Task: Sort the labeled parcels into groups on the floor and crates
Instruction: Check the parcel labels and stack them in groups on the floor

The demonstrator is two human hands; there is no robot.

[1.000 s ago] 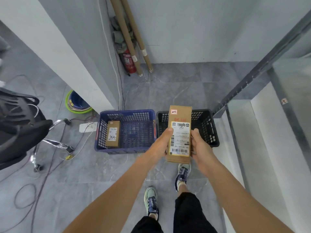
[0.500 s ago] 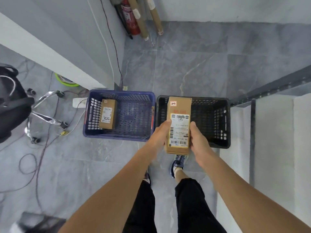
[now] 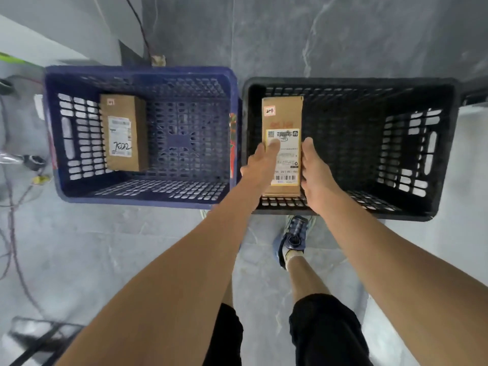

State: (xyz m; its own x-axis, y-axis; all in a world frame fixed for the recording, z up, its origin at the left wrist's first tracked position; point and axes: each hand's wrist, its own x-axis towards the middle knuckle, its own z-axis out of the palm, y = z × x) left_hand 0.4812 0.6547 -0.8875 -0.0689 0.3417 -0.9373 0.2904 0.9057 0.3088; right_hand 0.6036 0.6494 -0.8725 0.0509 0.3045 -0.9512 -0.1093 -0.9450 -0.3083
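Observation:
A long brown parcel (image 3: 282, 120) with a white shipping label and a small red-edged tag sits inside the left side of the black crate (image 3: 443, 154). My left hand (image 3: 261, 165) grips its left edge, thumb over the label. My right hand (image 3: 314, 170) clasps its right edge. Whether the parcel rests on the crate's bottom I cannot tell. To the left stands a blue crate (image 3: 137, 75), touching the black one. In it lies another brown parcel (image 3: 124, 133) with a handwritten number on its label.
Grey tiled floor (image 3: 343, 43) surrounds the crates. Cables (image 3: 13, 233) and a chrome chair leg (image 3: 15, 158) lie at the left. A white wall corner (image 3: 52, 30) rises behind the blue crate. My right foot in a blue shoe (image 3: 293, 239) stands just before the black crate.
I have stepped closer and leaned over the crates. Both hands have lowered the parcel from above the black crate's near rim down into its left side.

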